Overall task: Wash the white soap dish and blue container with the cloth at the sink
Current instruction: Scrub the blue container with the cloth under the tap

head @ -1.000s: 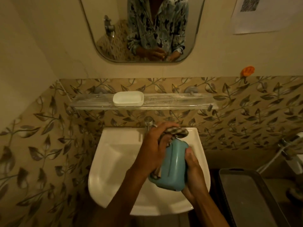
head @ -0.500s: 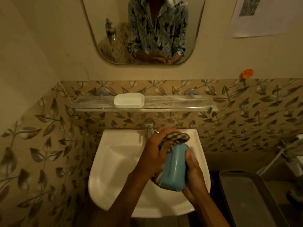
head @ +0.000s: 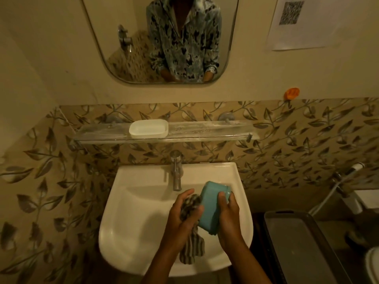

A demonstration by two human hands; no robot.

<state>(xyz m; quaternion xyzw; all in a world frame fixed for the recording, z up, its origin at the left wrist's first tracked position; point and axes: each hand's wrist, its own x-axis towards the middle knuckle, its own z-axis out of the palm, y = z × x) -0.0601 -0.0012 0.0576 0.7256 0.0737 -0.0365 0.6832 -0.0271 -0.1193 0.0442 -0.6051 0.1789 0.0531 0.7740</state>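
**Blue container under the cloth, soap dish waiting**

While scrubbing the blue container over the basin, gripped the rounded pale-blue plastic container (head: 212,210) in the right hand (head: 228,217), fingers wrapped over its far end. Bunched the grey-and-white striped cloth (head: 189,208) in the left hand (head: 184,214), fingers curled loosely around it, pressed against the container's left side, loose tail dangling toward the bowl. Judged the step as wiping the container's outside. Next, probably: turn it to reach the remaining faces, then rinse. Held all this above the white ceramic sink (head: 127,222), just below the chrome tap (head: 176,171). Left the white oval plastic soap dish (head: 148,128) untouched on the glass shelf (head: 215,133).
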